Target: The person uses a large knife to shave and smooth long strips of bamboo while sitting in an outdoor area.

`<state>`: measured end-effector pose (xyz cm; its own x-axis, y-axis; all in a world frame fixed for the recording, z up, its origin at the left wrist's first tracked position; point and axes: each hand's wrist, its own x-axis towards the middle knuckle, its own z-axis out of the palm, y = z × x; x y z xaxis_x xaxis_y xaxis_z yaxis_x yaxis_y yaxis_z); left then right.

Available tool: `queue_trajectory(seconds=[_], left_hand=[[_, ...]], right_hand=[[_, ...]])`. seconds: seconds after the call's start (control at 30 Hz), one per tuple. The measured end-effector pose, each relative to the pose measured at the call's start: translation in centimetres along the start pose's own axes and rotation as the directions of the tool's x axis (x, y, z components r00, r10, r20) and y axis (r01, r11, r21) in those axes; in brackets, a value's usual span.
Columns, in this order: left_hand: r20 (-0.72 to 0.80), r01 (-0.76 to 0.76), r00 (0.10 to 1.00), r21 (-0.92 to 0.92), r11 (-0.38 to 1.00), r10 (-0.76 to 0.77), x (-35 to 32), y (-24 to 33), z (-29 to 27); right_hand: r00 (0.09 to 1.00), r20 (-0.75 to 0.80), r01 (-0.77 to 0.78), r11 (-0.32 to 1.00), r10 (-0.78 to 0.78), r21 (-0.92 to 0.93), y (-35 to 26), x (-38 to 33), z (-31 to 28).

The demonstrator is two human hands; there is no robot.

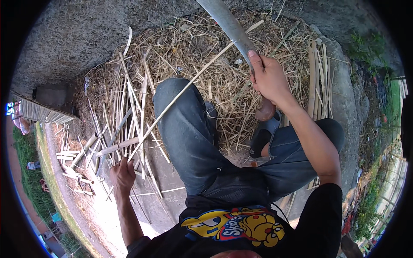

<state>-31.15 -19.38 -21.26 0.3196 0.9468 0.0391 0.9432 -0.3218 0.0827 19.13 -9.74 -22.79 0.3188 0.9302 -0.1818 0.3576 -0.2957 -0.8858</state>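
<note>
My right hand is wrapped round the handle of a large machete, its thumb at the base of the blade. The rounded brown butt of the wooden handle sticks out below the fist. The grey blade points up and left, past the top edge of the view. A long, pale bamboo strip slants over my left knee, its lower end in my closed left hand. Near its upper end the strip meets the blade; whether it is cut into there, I cannot tell.
Cut bamboo strips and thicker bamboo pieces lie heaped at the left. Dry shavings cover the ground ahead, up to a rough grey wall. More strips lie at the right beside a concrete edge.
</note>
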Motion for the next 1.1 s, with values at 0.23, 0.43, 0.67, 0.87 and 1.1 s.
queue_trajectory(seconds=[0.23, 0.43, 0.67, 0.87, 1.1], left_hand=[[0.029, 0.062, 0.998, 0.009, 0.998, -0.062, 0.0, 0.6, 0.1], [0.046, 0.057, 0.997, -0.020, 0.998, -0.056, 2.0, 1.8, -0.8], [-0.013, 0.016, 1.000, -0.013, 1.000, -0.016, 4.2, 6.3, -1.0], [0.021, 0.003, 1.000, 0.018, 1.000, -0.003, 4.4, 6.3, -1.1], [0.034, 0.022, 0.999, 0.040, 0.999, -0.023, 6.2, 9.3, -0.9]], right_hand=[[0.993, -0.038, -0.100, 0.970, 0.111, 0.222, -0.3, 1.7, -1.8], [0.988, 0.132, 0.082, 0.997, -0.082, -0.001, 0.3, -0.8, 1.7], [0.999, 0.052, 0.003, 0.999, -0.001, -0.037, 0.8, -0.2, 1.0], [0.997, 0.059, 0.058, 0.998, -0.056, -0.018, 0.7, -0.4, 1.3], [0.967, 0.253, -0.053, 0.993, 0.024, 0.108, 0.0, -2.8, 3.3]])
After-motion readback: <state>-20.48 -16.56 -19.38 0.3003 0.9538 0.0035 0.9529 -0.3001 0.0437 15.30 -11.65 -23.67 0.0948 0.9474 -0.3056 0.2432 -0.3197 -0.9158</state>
